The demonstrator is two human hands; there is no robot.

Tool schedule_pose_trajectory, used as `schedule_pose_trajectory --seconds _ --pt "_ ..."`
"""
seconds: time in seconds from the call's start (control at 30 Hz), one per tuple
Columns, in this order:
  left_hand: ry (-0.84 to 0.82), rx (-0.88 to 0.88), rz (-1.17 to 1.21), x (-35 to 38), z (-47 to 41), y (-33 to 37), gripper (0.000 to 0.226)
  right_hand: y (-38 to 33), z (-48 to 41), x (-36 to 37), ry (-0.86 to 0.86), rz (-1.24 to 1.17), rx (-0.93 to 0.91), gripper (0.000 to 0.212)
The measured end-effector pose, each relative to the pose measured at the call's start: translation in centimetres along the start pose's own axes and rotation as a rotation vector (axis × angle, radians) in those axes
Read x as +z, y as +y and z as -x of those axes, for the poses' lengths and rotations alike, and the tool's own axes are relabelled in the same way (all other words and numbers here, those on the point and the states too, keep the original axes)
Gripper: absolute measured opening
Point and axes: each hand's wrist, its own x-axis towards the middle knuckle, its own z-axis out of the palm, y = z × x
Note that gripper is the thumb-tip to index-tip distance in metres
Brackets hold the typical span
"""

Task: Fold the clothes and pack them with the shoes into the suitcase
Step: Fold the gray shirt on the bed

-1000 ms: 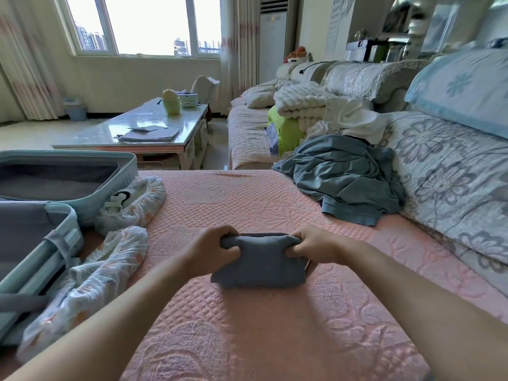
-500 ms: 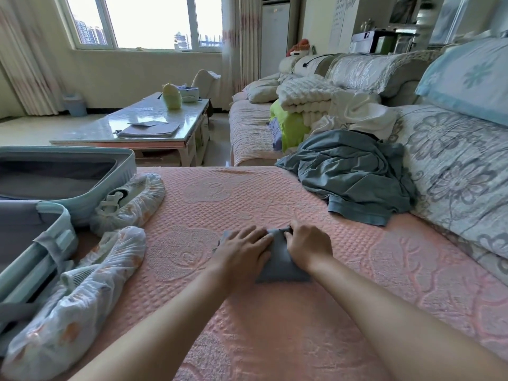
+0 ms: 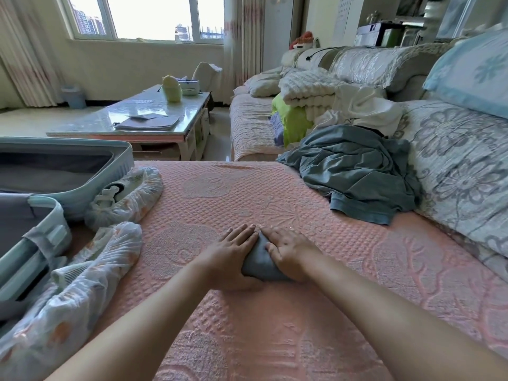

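Note:
A small folded grey-blue garment (image 3: 259,264) lies on the pink quilted cover (image 3: 275,193) in the middle. My left hand (image 3: 229,257) lies flat on its left side, fingers straight. My right hand (image 3: 288,253) presses its right side, fingers spread flat. Only a wedge of the cloth shows between them. A crumpled grey-blue garment (image 3: 354,171) lies at the right against the backrest. An open pale-green suitcase (image 3: 68,171) stands at the left. Two shoes in floral covers (image 3: 129,196) (image 3: 82,273) lie beside it.
Behind the crumpled garment sit a white knit blanket (image 3: 310,89), white cloth (image 3: 365,105) and a lime-green item (image 3: 291,119). A glass coffee table (image 3: 132,119) stands beyond the cover's far edge. A patterned backrest cushion (image 3: 461,166) runs along the right.
The garment was held by its two top corners; it has since been folded narrower and both hands now lie flat on it, pressed close together. The view has tilted slightly down.

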Motion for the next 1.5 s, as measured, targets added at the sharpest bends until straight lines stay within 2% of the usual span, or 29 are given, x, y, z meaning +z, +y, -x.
schedule_pose_trajectory --seconds 0.13,0.23,0.4,0.47,0.57,0.67,0.7,0.83,0.93,1.0,1.1,1.2,1.3,1.37,1.4,1.47,1.5 --pt "-0.001 -0.042 0.093 -0.7 1.2 -0.7 0.11 -0.5 0.4 -0.4 0.01 0.025 0.032 0.055" --pt "-0.016 -0.11 0.071 -1.1 1.6 -0.3 0.099 -1.2 0.8 -0.5 0.026 0.107 0.041 0.058" --pt "0.104 -0.163 0.057 -1.7 3.5 -0.4 0.068 -2.6 3.9 -2.0 0.025 0.102 0.041 0.055" --pt "0.176 -0.18 0.155 -1.9 4.4 -0.4 0.059 -3.3 5.2 -2.5 0.024 0.07 0.031 0.051" --pt "0.277 -0.354 0.395 -1.6 4.9 0.2 0.045 -4.5 6.0 -3.1 0.047 0.142 0.065 0.049" --pt "0.268 -0.458 0.541 -0.7 4.6 1.5 0.044 -5.8 5.9 -2.6 0.209 0.16 0.072 0.049" --pt "0.261 -0.496 0.581 -0.3 4.4 1.8 0.049 -6.1 5.8 -1.9 0.21 0.114 0.053 0.05" --pt "0.404 -0.653 0.935 0.0 3.9 2.0 0.061 -6.8 5.3 1.0 -0.029 -0.185 0.04 0.067" --pt "0.486 -0.725 1.19 -0.5 3.5 1.9 0.063 -6.3 5.1 2.1 0.006 -0.228 0.014 0.067" --pt "0.474 -0.735 1.309 -0.9 2.7 1.6 0.06 -5.8 5.1 2.4 0.026 -0.251 -0.006 0.066" --pt "0.375 -0.712 1.325 -2.3 1.6 1.0 0.05 -5.1 5.4 2.5 0.054 -0.339 -0.049 0.064" --pt "0.344 -0.651 1.32 -3.9 1.4 0.5 0.035 -4.8 5.6 2.2 0.168 -0.582 -0.086 0.066" --pt "0.307 -0.502 1.342 -5.0 2.4 0.0 0.042 -4.8 5.4 1.6 0.257 -0.822 0.025 0.097" --pt "0.292 -0.439 1.339 -5.5 3.6 -0.7 0.048 -4.9 5.3 0.9 0.203 -0.988 0.137 0.119" --pt "0.293 -0.417 1.324 -5.8 4.3 -1.1 0.05 -5.0 5.3 0.4 0.161 -1.083 0.156 0.121" --pt "0.304 -0.381 1.267 -6.4 5.9 -2.0 0.05 -5.5 5.5 -0.5 0.092 -1.209 0.109 0.097" --pt "0.316 -0.361 1.224 -6.7 6.7 -2.4 0.046 -5.8 5.4 -0.9 0.094 -1.197 0.06 0.071"
